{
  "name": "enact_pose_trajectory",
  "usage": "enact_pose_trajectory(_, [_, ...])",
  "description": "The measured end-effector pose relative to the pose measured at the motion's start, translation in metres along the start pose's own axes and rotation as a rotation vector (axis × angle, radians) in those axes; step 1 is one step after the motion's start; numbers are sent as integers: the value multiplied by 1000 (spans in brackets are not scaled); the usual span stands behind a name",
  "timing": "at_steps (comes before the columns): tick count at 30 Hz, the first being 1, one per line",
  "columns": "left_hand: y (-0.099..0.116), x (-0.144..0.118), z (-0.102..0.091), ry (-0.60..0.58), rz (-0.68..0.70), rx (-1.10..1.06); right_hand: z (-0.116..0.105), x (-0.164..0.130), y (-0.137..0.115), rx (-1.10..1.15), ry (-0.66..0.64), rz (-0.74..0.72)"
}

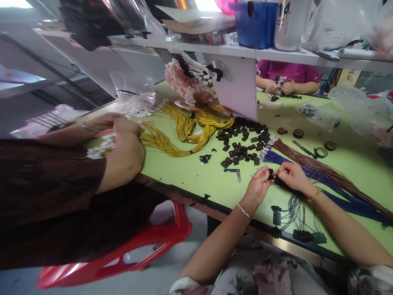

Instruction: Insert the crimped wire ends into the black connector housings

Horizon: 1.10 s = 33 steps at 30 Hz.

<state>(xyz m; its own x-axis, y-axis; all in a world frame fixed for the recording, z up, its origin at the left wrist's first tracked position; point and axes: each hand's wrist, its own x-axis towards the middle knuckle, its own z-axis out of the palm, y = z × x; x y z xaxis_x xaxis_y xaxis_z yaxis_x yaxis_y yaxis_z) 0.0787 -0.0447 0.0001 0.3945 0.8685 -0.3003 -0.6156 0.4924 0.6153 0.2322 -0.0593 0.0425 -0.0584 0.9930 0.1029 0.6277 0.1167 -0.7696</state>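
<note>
Centrally, between the two hands: one small, block-shaped black plastic connector housing (pixel 270 174), held above the green tabletop (pixel 190 176), near its front edge.

Grip, left hand (pixel 259 185): clasped on the connector housing, which sits at the fingertips, thumb and fingers pressing its near side. Grip, right hand (pixel 291 177): fingers curled in and drawn to a pinch, just beside the housing's right side; whatever lies between those fingertips is too small to tell.

Appearance of the housing: dark, compact, with small lighter spots on the face; finer detail blurred. Thin pale-tipped strands show near the fingers; their attachment cannot be made out.

Pose: left forearm rising from the lower edge and slanting right, a silver-coloured bangle (pixel 245 211) at the wrist; right forearm entering from the lower right corner and slanting left, a gold-coloured bracelet (pixel 316 194) at the wrist. Both hands raised, nearly meeting.

Adjacent stock: a long bundle of dark blue wires with pale metal tips (pixel 284 158), passing behind the right hand; a long bundle of brown wires (pixel 296 155), alongside and beyond it; a scattered heap of black plastic housings with red-orange marks (pixel 235 153), beyond the left hand; a folding blade with a black handle (pixel 238 176), flat on the tabletop left of the hands; a group of wired black connectors (pixel 302 236), at the front edge below the right hand.
</note>
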Motion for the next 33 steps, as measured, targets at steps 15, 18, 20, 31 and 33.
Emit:
enact_pose_trajectory(15, [-3,-8,6,50,108,249,-1,2,0,54,-81,34])
enact_pose_trajectory(18, [-3,-10,8,86,117,296,-3,1,-1,36,-101,-43])
enact_pose_trajectory(20, [-2,-11,9,93,100,276,-5,0,-3,13,-129,-102])
enact_pose_trajectory(31, [0,-31,20,52,301,509,-20,3,-5,155,-235,-12])
enact_pose_trajectory(33, [-5,-51,29,-129,467,765,-26,5,-4,211,-302,19])
